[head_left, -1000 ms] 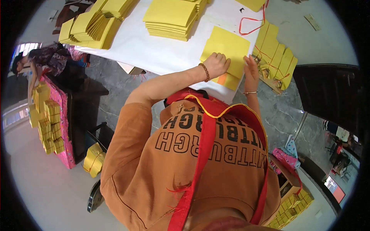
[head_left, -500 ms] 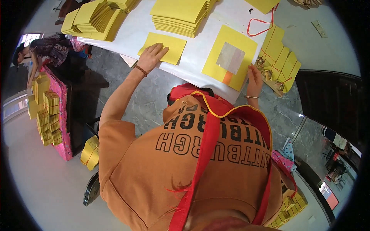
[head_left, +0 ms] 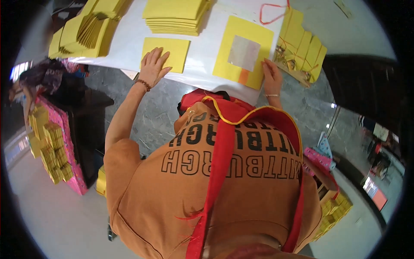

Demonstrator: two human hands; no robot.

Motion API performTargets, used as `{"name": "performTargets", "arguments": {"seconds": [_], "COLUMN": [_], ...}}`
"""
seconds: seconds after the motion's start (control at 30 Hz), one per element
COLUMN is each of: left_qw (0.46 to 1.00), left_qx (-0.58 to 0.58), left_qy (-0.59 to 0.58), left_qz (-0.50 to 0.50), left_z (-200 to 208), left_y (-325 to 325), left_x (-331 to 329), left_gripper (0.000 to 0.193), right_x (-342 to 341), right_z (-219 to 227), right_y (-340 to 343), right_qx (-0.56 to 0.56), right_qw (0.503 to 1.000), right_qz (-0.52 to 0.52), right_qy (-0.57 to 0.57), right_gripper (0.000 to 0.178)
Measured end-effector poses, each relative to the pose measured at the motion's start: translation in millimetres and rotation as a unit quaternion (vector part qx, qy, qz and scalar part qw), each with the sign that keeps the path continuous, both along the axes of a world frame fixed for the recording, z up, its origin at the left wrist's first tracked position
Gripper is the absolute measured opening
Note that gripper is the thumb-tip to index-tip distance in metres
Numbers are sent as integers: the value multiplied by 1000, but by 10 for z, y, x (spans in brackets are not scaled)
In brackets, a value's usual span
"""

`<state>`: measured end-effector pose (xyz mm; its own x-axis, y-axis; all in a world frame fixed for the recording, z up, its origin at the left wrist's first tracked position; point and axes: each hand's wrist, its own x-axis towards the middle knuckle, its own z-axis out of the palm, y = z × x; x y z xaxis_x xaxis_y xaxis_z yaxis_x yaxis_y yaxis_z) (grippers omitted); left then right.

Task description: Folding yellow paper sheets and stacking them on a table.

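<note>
Yellow folded sheet (head_left: 166, 52) lies flat on the white table (head_left: 202, 64), its long axis running left to right, well left of the bigger yellow sheet with a silver square (head_left: 245, 52), which serves as landmark. Left hand (head_left: 153, 67) rests on the folded sheet's near edge, fingers spread flat and pointing away from the body, pinching nothing. Right hand (head_left: 271, 77) presses the landmark's near right corner, fingers together. Behind the landmark to the left sits 1 stack of yellow sheets (head_left: 176, 15); to its right, fanned yellow packets (head_left: 304, 45) tied with red string
</note>
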<state>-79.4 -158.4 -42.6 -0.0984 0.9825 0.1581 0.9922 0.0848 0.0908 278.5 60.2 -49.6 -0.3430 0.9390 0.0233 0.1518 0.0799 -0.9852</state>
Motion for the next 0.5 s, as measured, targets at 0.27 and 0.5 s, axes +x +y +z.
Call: {"name": "performTargets", "arguments": {"seconds": [0.27,0.5], "left_qw": [999,952], "left_qx": [27,107], "left_qy": [25,-175], "left_qz": [-41,-226], "left_z": [386,634], "left_y": [200,768], "left_x": [50,1041], "left_gripper": [28,29], "right_x": [76,90], "right_z": [143,15], "right_y": [48,-84], "right_qx": [258,353], "right_qw": [954,902], "right_qz": [58,57], "right_qy": [-145,-240], "right_gripper": [22,19]}}
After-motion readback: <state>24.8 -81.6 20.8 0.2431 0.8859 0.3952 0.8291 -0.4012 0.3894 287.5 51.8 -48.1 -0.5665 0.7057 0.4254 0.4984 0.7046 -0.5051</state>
